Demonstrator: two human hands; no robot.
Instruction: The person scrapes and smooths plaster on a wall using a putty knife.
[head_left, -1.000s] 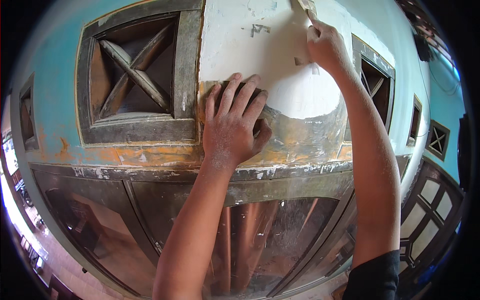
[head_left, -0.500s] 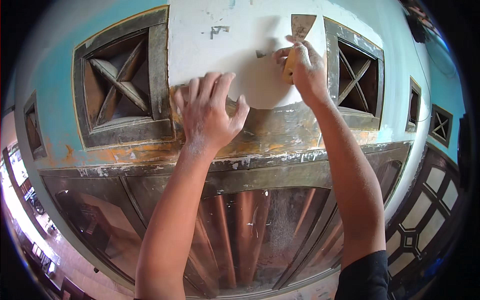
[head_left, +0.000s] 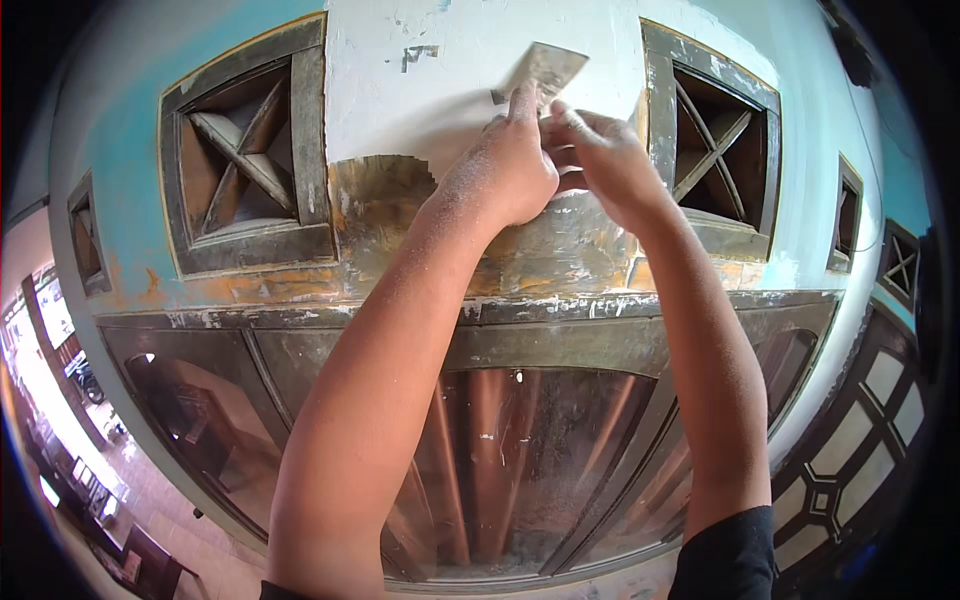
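Observation:
A putty knife with a flat, smeared metal blade is held up against the white wall patch, its blade tilted to the upper right. My left hand is closed around its handle, which the fingers hide, and the index finger reaches up along the blade's base. Close beside it, my right hand has its fingers spread and curved, the tips near the base of the blade. Whether those tips touch the tool is hard to tell. Pale dust coats both hands and the left forearm.
Framed wooden vents with crossed bars flank the patch: a left vent and a right vent. Below runs a scraped brown strip, then a wooden ledge over glass panes. A dark door stands at right.
The putty knife has moved from my right hand to my left and tilted. My left hand has risen rightward from the wall and closed; my right hand has loosened its grip.

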